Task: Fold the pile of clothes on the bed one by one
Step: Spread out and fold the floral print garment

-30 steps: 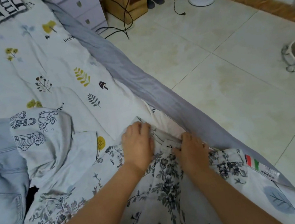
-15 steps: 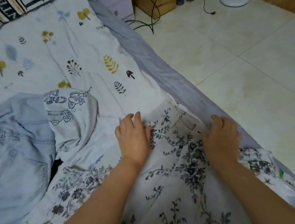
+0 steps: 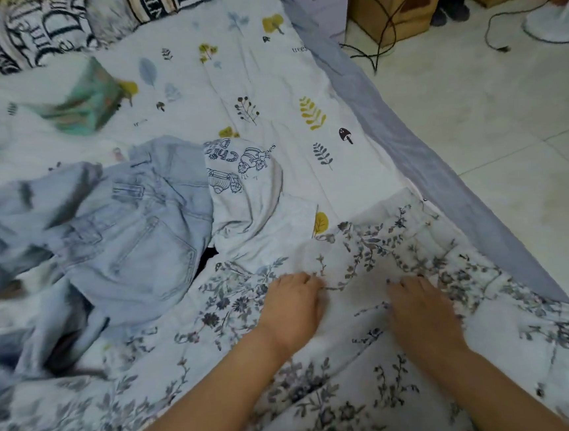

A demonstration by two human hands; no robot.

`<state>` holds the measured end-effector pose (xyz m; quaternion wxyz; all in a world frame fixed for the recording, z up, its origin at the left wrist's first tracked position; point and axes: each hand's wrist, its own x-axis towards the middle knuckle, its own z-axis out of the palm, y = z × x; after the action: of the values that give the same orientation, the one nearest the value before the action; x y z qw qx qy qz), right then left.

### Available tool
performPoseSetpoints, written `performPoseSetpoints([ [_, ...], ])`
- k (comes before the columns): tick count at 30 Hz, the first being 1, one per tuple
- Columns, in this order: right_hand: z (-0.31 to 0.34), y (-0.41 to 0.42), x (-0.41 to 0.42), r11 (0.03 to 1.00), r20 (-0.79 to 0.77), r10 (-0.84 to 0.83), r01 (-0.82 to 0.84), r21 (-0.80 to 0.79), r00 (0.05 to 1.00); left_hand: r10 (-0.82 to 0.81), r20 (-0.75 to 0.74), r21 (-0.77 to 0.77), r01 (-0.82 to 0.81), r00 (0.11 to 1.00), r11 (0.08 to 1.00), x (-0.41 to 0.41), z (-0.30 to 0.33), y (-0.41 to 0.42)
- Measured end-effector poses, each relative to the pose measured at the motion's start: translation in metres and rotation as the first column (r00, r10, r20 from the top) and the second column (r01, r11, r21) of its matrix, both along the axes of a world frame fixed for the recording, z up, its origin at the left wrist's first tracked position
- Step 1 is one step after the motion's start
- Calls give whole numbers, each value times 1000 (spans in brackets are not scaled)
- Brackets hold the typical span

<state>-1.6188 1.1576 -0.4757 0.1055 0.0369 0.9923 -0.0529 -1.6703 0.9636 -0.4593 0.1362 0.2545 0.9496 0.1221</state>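
I saw two hands flat on one floral garment [image 3: 367, 270] by the bed's [image 3: 265, 89] right edge: left hand [image 3: 293, 309] and right hand [image 3: 422, 313], fingers extended, pressing, gripping nothing. One pair of jeans [image 3: 123, 236] and one printed shirt [image 3: 250, 197] lay left of the garment

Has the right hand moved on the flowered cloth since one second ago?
Yes. The right hand has slid back toward the person, away from the cloth's far edge near the grey bed border, and lies flat on the flowered cloth.
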Motion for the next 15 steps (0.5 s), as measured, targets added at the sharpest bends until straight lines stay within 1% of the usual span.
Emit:
performPoseSetpoints([
  [1,2,-12,2,999,-65,41,-42,-23,997,13,-8,35,-12,1000,999,7,6,-13],
  [3,5,-41,7,986,-138,131,-144,-87,982,61,-29,73,-59,998,996,22,17,-45],
  [5,13,-77,11,963,-204,198,-229,-144,959,120,3,28,-120,993,992,37,23,-84],
  [7,14,-113,16,941,-211,274,-307,-145,938,188,-19,-22,-189,982,982,52,25,-127],
  [9,12,-148,23,924,-204,319,-351,-149,926,260,-41,-53,-262,965,964,69,27,-170],
  [10,8,-167,27,917,-205,334,-368,-155,920,283,-93,-60,-289,955,956,78,22,-195],
  [11,4,-182,31,909,-204,347,-382,-168,915,300,-112,-96,-311,947,945,85,19,-216],
  [13,1,-210,38,894,-200,377,-412,-179,904,366,-109,-179,-380,924,907,99,15,-253],
  [15,-1,-240,42,887,-188,403,-432,-162,896,428,-119,-204,-444,896,872,112,5,-289],
])
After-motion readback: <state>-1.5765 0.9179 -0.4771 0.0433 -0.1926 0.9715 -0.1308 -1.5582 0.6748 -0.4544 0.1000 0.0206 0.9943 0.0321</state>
